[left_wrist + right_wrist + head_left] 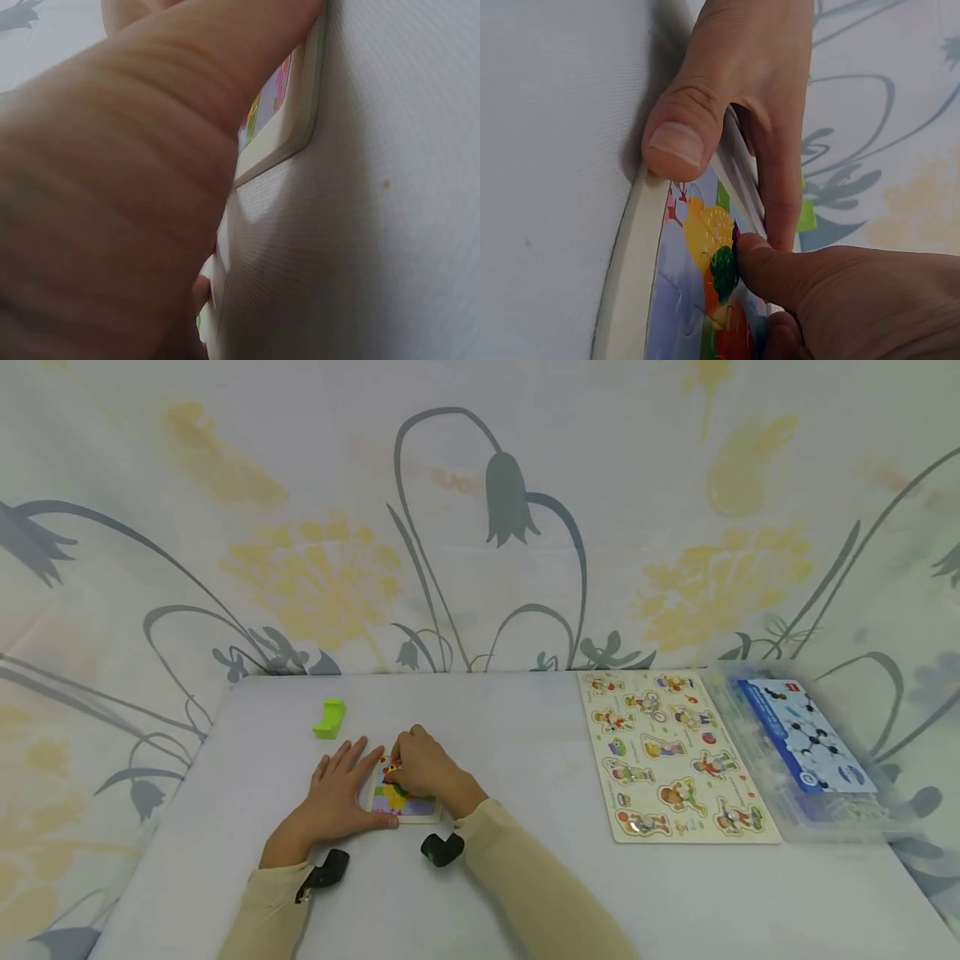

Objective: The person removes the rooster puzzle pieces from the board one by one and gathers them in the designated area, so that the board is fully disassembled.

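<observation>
A small jigsaw puzzle (pixel 420 808) in a pale tray lies on the table, with a yellow bird and green and purple areas. Its left side lies under my spread left hand (pixel 337 797); the thumb rests along the near edge. Curled over the upper part of the picture, my right hand (pixel 427 764) pinches what looks like a puzzle piece between thumb and fingers. Its thumb (pixel 761 259) is beside the green patch in the right wrist view, and the hand hides most of that piece. My left forearm covers much of the left wrist view.
A bright green block (pixel 330 718) sits beyond my left hand. To the right lies a cream board (pixel 622 810) with several figure pieces. Next to it is a clear plastic case (pixel 840 818) with a blue molecule-printed booklet (pixel 817 739). Patterned cloth (pixel 465 568) hangs behind.
</observation>
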Tool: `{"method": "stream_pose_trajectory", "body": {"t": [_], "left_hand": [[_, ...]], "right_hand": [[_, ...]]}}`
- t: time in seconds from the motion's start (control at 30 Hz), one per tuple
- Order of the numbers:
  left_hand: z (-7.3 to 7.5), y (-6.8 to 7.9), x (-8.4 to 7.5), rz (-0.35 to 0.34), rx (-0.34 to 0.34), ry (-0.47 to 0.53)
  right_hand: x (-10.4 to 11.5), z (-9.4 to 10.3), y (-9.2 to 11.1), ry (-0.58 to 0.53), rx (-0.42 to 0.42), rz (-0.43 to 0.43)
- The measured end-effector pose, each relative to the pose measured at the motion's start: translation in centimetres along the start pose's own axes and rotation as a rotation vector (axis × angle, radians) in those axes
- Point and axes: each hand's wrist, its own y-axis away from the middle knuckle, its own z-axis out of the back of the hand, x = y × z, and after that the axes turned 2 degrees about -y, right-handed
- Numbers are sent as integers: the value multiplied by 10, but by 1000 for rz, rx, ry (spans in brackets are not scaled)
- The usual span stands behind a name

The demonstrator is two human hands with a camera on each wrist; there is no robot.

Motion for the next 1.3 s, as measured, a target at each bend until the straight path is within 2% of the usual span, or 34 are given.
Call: {"method": "stream_pose_trajectory", "body": {"t": [0.23, 0.4, 0.73, 0.97, 1.3], "left_hand": [[1, 2, -1, 4, 2, 9], [0, 1, 1, -1, -3, 3], [0, 0, 3, -9, -15, -2], [0, -2, 2, -4, -3, 3], [-2, -1, 2, 17, 7, 10]], "right_hand": [[-3, -5, 4, -36, -86, 28], [-2, -4, 4, -21, -109, 32], [5, 3, 2, 47, -79, 30], [8, 10, -3, 28, 18, -30], [8, 6, -7, 34, 47, -50]]}}
